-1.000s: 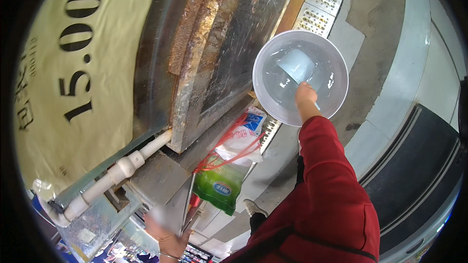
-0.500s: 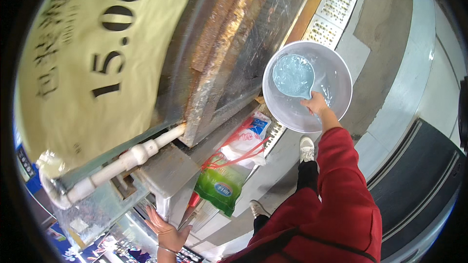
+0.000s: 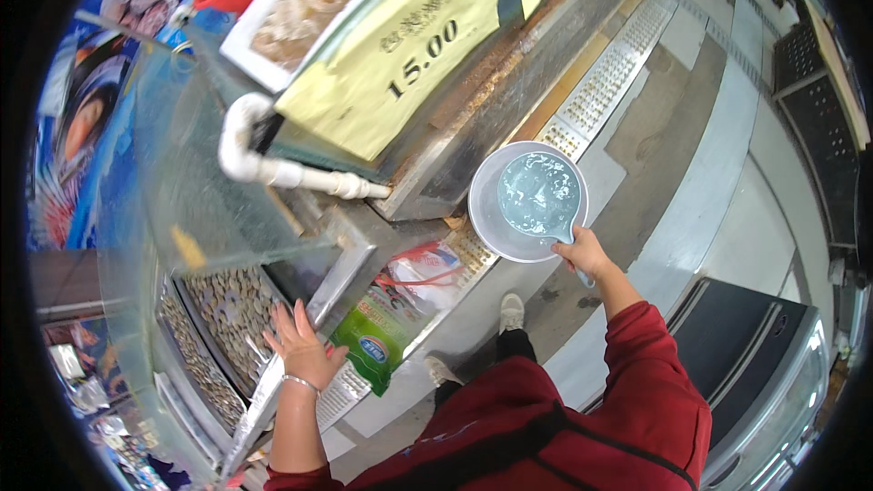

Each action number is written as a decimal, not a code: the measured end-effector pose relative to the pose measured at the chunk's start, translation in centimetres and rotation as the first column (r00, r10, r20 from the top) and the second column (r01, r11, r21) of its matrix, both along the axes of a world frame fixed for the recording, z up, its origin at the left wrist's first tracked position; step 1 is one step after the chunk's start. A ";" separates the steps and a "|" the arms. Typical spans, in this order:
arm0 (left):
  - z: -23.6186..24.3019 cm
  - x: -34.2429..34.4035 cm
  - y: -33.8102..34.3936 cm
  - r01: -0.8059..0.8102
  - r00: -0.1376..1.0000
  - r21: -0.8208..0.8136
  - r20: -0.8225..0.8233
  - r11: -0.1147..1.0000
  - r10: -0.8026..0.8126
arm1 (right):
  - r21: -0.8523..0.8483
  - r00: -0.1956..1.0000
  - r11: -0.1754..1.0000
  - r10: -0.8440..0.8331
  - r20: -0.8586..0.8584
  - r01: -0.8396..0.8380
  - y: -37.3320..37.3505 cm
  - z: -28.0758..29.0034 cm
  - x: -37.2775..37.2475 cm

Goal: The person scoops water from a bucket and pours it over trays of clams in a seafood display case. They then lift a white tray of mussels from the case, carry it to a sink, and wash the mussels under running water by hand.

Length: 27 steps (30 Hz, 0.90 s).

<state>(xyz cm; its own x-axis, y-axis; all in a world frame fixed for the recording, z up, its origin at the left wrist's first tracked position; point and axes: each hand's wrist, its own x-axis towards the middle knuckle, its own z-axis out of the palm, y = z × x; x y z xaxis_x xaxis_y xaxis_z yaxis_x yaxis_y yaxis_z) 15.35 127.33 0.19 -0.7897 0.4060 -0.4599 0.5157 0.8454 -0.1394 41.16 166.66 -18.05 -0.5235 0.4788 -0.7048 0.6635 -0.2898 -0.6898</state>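
Observation:
My right hand [image 3: 582, 255] grips the handle of a light blue dipper [image 3: 536, 193], which is full of rippling water inside a round pale basin [image 3: 485, 218]. My left hand [image 3: 305, 341] has its fingers spread by a metal rim [image 3: 336, 282] of the lower tank, beside a divided tray of shellfish [image 3: 223, 318]. Between my hands lie a green bag [image 3: 373, 345] and a white bag [image 3: 421, 268] with red straps.
A tank ledge with a yellow sign [image 3: 382, 91] and a white elbow pipe [image 3: 245, 145] is at upper left. A studded drain strip [image 3: 614, 64] runs along the walkway [image 3: 691, 127]. A dark chest cabinet [image 3: 746, 373] stands at right.
The view has swung to show more of the stall and walkway. The dipper has turned level and filled with water. My left hand now shows higher, beside the shellfish trays.

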 end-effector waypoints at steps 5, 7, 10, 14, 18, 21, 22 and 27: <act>4.5 0.4 -11.3 -0.060 0.998 0.111 0.003 0.992 0.060 | 0.079 0.998 0.995 0.061 -0.033 -0.058 -13.7 13.4 -0.3; 5.1 -0.7 -18.2 -0.066 0.996 0.165 -0.052 0.984 0.076 | 0.067 0.989 0.991 0.121 -0.083 -0.116 -21.5 17.6 -1.8; 8.0 -1.9 -30.0 -0.024 1.000 0.370 0.011 0.929 0.022 | 0.114 0.990 0.985 0.137 -0.039 -0.132 -36.0 23.8 -1.8; 5.8 -0.6 -40.8 -0.029 0.994 0.725 0.095 0.688 -0.058 | 0.205 0.993 0.971 0.118 0.027 -0.121 -48.2 31.9 -0.2; 7.1 -4.8 -69.9 -0.133 0.991 0.762 0.080 0.634 0.111 | 0.231 0.991 0.964 0.129 0.038 -0.134 -71.8 34.7 -5.4; 5.3 -7.1 -89.0 -0.168 0.939 0.787 -0.056 0.594 0.340 | 0.238 0.974 0.946 0.227 -0.003 -0.220 -84.6 36.6 -10.5; 4.3 -7.6 -93.4 -0.226 0.898 0.768 -0.074 0.599 0.434 | 0.230 0.968 0.943 0.251 -0.022 -0.239 -87.2 37.6 -12.2; 3.0 -10.6 -116.3 -0.628 0.713 0.414 -0.034 0.659 0.701 | 0.132 0.909 0.911 0.405 -0.096 -0.392 -106.5 37.6 -22.0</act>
<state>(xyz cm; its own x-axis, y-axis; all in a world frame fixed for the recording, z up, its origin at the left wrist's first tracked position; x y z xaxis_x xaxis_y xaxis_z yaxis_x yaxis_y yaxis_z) 4.77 11.02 3.20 -0.9616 -0.1599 -0.2232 -0.2068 0.9566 0.2055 19.15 60.21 19.56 -0.7630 0.2817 -0.5818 0.6195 0.0615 -0.7826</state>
